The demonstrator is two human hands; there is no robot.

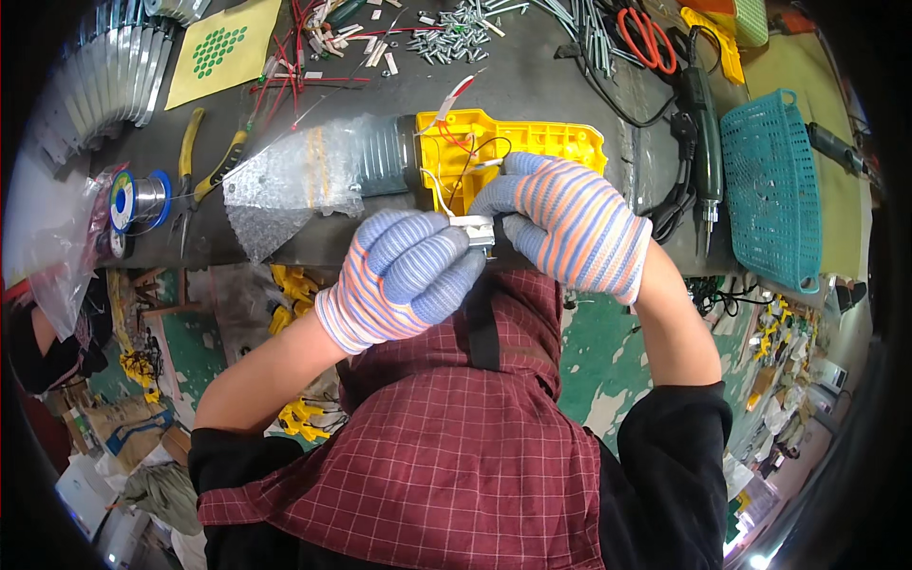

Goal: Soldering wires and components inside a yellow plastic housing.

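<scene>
My left hand (404, 271), in a striped knit glove, pinches a small white and silver part (477, 231) at the table's near edge. My right hand (575, 223), gloved alike, is curled just right of that part, its fingertips close together; what they grip is hidden. Behind both hands lies a yellow plastic tool housing half (556, 141), its ribbed inside facing up. Thin red, black and white wires (456, 142) rise from it, and a white one runs down toward the small part. A bubble-wrapped piece (304, 171) joins the housing's left end.
Yellow-handled pliers (190, 157) and a solder spool (142, 199) lie left. Screws (456, 38), red wires (290, 57) and a yellow card (223, 52) are at the back. A dark green corded tool (706, 142), red-handled scissors (646, 40) and a teal basket (774, 190) stand right.
</scene>
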